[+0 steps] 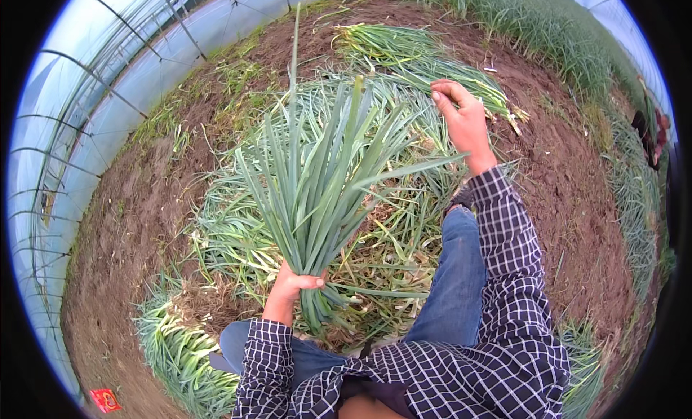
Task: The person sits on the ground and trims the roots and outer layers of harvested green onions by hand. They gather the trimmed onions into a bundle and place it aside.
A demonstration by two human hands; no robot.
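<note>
My left hand [298, 287] grips a thick bunch of long, flat green allium leaves [319, 202], like garlic greens or leeks. The leaves fan out upward and away from me, and a short part hangs below the fist. Farther out on the right is my right hand [459, 113], raised with thumb and fingers loosely curled; I see nothing between them. One leaf from the bunch reaches sideways to just below that wrist. Under both hands spreads a heap of loose green stalks [232, 224], with yellowed leaf litter [394, 240] between my knees.
Laid bundles [400, 46] lie beyond the heap, and another pile with pale stems [184, 343] sits at lower left. Standing crop [540, 35] grows behind on brown soil [578, 202]. A plastic greenhouse wall [97, 94] curves along the left. Another person [654, 132] is at far right.
</note>
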